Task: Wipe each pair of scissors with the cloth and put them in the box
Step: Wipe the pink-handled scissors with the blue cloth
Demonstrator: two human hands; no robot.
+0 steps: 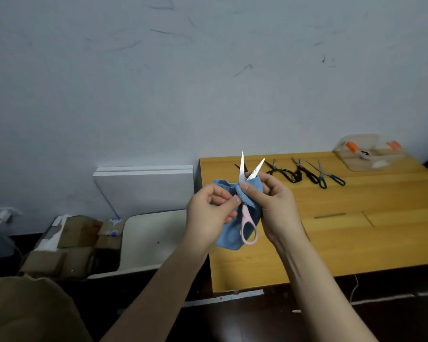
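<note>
I hold pink-handled scissors (248,225) upright above the table's left edge, their blades spread and pointing up. A blue cloth (229,239) is wrapped around the pivot and hangs behind the handle. My left hand (209,217) pinches the cloth and the scissors near the pivot. My right hand (274,206) grips the cloth around the blade bases. Three more pairs lie on the wooden table (356,238): black ones (283,172), another black pair (307,172) and teal-handled ones (328,175). The clear plastic box (370,153) at the far right holds orange-handled scissors.
A white chair (150,239) stands left of the table, with cardboard boxes (69,243) and white boards (146,186) against the wall. A pale wall rises behind the table. Dark floor lies below the table's front edge.
</note>
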